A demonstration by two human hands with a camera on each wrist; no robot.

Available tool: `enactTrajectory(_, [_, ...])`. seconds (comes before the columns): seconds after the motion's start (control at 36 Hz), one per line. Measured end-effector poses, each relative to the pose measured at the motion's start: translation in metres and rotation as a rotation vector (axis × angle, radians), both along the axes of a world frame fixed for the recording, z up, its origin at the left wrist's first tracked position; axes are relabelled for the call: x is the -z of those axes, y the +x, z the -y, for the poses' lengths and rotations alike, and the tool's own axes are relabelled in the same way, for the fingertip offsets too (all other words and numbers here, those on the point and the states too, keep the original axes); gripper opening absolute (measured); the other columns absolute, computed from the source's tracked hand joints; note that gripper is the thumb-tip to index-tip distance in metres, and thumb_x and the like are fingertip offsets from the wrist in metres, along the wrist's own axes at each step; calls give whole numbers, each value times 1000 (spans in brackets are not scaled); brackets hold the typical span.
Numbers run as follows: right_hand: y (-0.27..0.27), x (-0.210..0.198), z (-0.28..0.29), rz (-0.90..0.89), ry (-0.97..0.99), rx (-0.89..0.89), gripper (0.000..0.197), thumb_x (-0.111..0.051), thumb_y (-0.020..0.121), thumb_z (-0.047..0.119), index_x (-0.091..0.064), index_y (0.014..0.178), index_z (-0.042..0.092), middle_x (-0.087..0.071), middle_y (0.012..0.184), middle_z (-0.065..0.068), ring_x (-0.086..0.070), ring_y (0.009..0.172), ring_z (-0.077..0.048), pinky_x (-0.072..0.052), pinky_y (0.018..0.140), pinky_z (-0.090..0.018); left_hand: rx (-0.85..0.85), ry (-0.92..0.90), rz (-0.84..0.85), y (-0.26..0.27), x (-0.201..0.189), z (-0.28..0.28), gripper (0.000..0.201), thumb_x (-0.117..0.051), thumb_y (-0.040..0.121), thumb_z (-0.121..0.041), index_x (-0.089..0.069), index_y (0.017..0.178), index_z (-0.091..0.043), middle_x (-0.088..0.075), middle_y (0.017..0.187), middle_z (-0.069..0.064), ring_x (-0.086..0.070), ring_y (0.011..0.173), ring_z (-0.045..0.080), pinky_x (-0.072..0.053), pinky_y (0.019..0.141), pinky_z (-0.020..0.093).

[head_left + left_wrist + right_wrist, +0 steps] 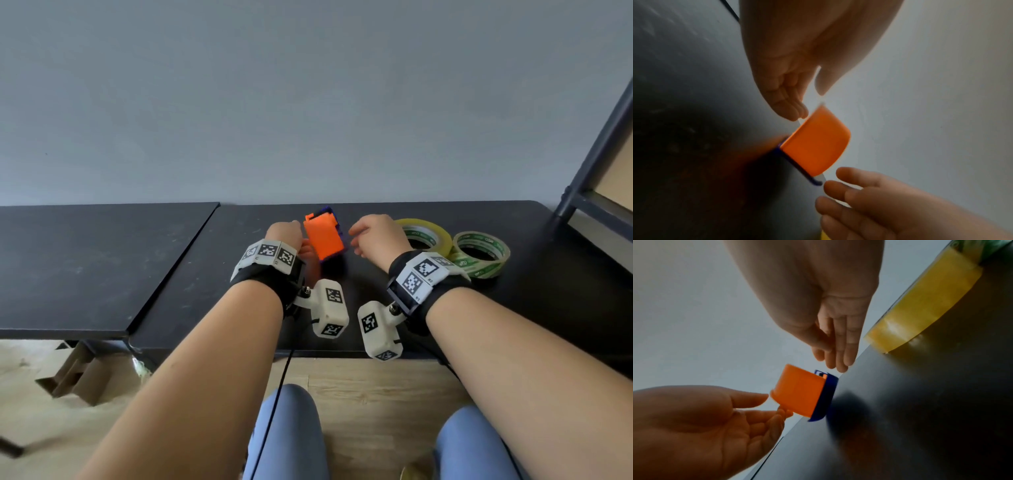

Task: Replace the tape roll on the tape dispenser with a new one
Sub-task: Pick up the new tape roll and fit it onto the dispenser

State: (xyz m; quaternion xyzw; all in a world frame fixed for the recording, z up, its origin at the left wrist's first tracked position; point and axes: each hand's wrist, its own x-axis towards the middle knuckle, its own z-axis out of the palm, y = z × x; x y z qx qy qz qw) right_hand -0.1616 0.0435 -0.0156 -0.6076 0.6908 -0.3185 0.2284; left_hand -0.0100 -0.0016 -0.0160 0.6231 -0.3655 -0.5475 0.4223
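Observation:
The tape dispenser (323,241), orange with a blue side, stands tilted on the black table (205,291) between my hands, its blue edge (827,395) on the tabletop. My left hand (284,233) pinches its orange end between thumb (754,397) and fingers, as the right wrist view shows. To its right, my right hand (373,236) has straight fingers (840,353) with their tips just off the blue side, holding nothing. Two tape rolls lie flat at the right: a yellowish roll (436,234) and a clear roll with a green core (479,269). The dispenser's inside is hidden.
A second black tabletop (85,267) adjoins on the left, and a grey wall (308,102) runs right behind the table. A dark metal shelf frame (589,171) rises at the far right. Below the front edge are my knees and a wooden floor.

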Motion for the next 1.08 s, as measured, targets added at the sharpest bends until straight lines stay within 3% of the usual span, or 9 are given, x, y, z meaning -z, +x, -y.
enactTrajectory(0.11, [9, 1, 0, -131, 43, -59, 25, -47, 90, 7, -63, 78, 22, -66, 81, 0, -63, 89, -28, -47, 73, -34, 13, 22, 63, 3, -2, -6, 31, -45, 95, -30, -49, 80, -4, -43, 58, 9, -39, 40, 20, -32, 45, 25])
enactTrajectory(0.25, [15, 4, 1, -232, 65, -98, 26, -52, 92, 13, -71, 110, 17, -69, 120, -5, -63, 111, -26, -45, 84, -30, 118, -165, 473, 4, 8, 1, 65, -61, 82, -26, -44, 143, -15, -63, 125, 16, -63, 114, 35, -52, 93, 40])
enactTrajectory(0.33, [16, 4, 3, -233, 82, -99, 25, -52, 94, 14, -69, 112, 17, -68, 121, -6, -63, 111, -26, -49, 90, -33, 158, -291, 557, -1, -1, -2, 26, -50, 91, -26, -67, 106, -14, -70, 101, 8, -65, 98, 33, -52, 85, 34])
enactTrajectory(0.42, [15, 5, 3, -228, 87, -91, 21, -55, 94, 16, -69, 110, 14, -69, 116, -7, -63, 108, -25, -49, 89, -33, 124, -313, 577, -8, -8, -2, 36, -40, 95, -28, -52, 66, -12, -55, 68, 4, -55, 76, 28, -38, 60, 28])
enactTrajectory(0.56, [13, 7, 3, -240, 110, -92, 24, -57, 94, 20, -68, 114, 11, -68, 118, -9, -62, 110, -26, -50, 95, -37, 139, -304, 613, -15, -9, -2, 34, -49, 94, -19, -64, 123, -11, -68, 117, 6, -63, 106, 25, -42, 75, 27])
enactTrajectory(0.75, [11, 4, 2, -227, 83, -91, 27, -55, 94, 16, -66, 116, 5, -69, 116, -13, -63, 108, -31, -49, 93, -39, 194, -233, 553, -9, -16, -7, 35, -43, 101, -9, -55, 133, 1, -60, 133, 16, -66, 105, 22, -45, 54, 10])
enactTrajectory(0.81, [10, 4, 3, -215, 40, -71, 25, -59, 92, 21, -67, 113, 9, -69, 115, -10, -63, 109, -30, -49, 91, -38, 151, -184, 543, -4, -22, -14, 37, -42, 104, -26, -57, 129, -4, -61, 131, 9, -65, 105, 20, -45, 67, 16])
enactTrajectory(0.94, [8, 4, 4, -191, -114, -27, 15, -61, 91, 22, -70, 101, 15, -70, 104, -4, -65, 100, -25, -50, 86, -37, 287, -107, 850, 4, -9, -15, 43, -45, 99, -42, -52, 71, -10, -60, 80, 4, -62, 114, 27, -45, 90, 30])
enactTrajectory(1.08, [11, 5, 0, -256, -147, -59, 17, -56, 92, 13, -68, 103, 18, -68, 104, -2, -63, 102, -23, -46, 82, -32, 243, -143, 732, 4, -9, -16, 29, -44, 99, -16, -61, 118, -3, -63, 125, 12, -58, 117, 29, -45, 91, 32])
